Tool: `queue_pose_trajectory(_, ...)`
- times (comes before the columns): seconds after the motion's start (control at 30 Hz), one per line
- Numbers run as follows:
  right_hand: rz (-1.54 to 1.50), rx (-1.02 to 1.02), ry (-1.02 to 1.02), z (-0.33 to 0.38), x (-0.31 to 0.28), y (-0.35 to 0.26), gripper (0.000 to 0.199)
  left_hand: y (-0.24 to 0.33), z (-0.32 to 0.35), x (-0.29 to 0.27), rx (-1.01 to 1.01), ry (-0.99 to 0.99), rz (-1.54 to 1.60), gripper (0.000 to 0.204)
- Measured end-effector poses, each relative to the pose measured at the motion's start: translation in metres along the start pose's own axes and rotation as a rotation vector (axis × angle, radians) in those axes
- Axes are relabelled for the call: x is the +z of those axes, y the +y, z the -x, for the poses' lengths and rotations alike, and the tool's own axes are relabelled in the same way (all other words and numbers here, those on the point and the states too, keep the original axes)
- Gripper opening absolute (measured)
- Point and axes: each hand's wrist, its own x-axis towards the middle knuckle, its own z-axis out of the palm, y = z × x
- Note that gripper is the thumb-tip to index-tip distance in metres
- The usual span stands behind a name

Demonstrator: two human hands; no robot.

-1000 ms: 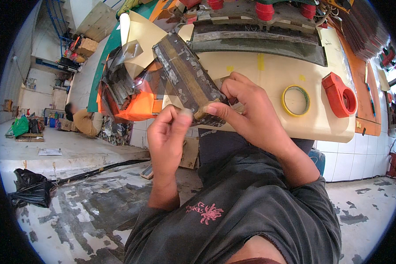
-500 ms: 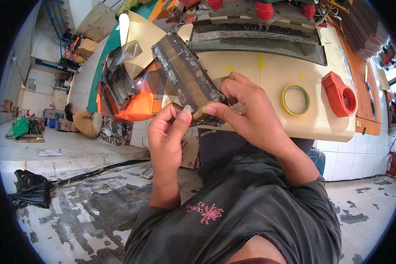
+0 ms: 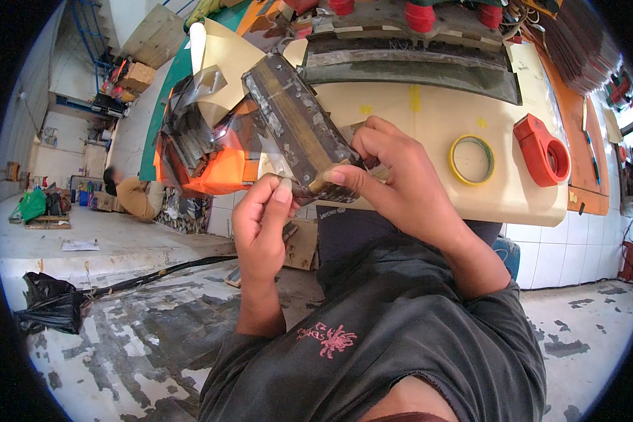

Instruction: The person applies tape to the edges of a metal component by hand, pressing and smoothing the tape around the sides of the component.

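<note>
A long dark block (image 3: 292, 116) with a tan strip down its top and pale worn patches along its sides lies tilted at the table's near left edge. My right hand (image 3: 401, 169) grips the block's near end, its thumb pressed on the top by the tan strip and its fingers round the right side. Just off the near left corner, my left hand (image 3: 260, 218) is closed in a pinch, thumb against the forefinger. Whatever sits between those fingertips is too small to make out.
On the cream table top (image 3: 394, 169) lie a yellow tape roll (image 3: 472, 142) and a red tape dispenser (image 3: 534, 144). Clear and dark plastic sheets (image 3: 197, 141) pile up left of the block. A long dark metal bar (image 3: 408, 74) spans the back. A person (image 3: 139, 193) crouches far left.
My left hand has shifted slightly left and down, away from the block's near end. The right hand and the block have stayed nearly in place.
</note>
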Motion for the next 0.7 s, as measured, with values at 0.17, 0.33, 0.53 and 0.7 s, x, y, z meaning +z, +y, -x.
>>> queue_pose_trajectory(0.17,-0.007,-0.003,0.006,0.000,0.001,0.001,0.037,0.001,0.000,0.003,0.043,0.040,0.168,0.022)
queue_pose_trajectory(0.33,0.021,0.000,-0.001,-0.001,-0.001,0.002,0.037,-0.009,-0.002,-0.001,0.152,0.042,0.060,0.027)
queue_pose_trajectory(0.53,0.025,-0.005,0.004,-0.002,-0.001,0.002,0.037,-0.011,0.001,-0.008,0.063,0.040,0.088,0.017)
queue_pose_trajectory(0.7,0.008,-0.007,0.000,-0.002,0.000,0.001,0.037,-0.006,0.003,0.015,0.188,0.226,0.112,0.014)
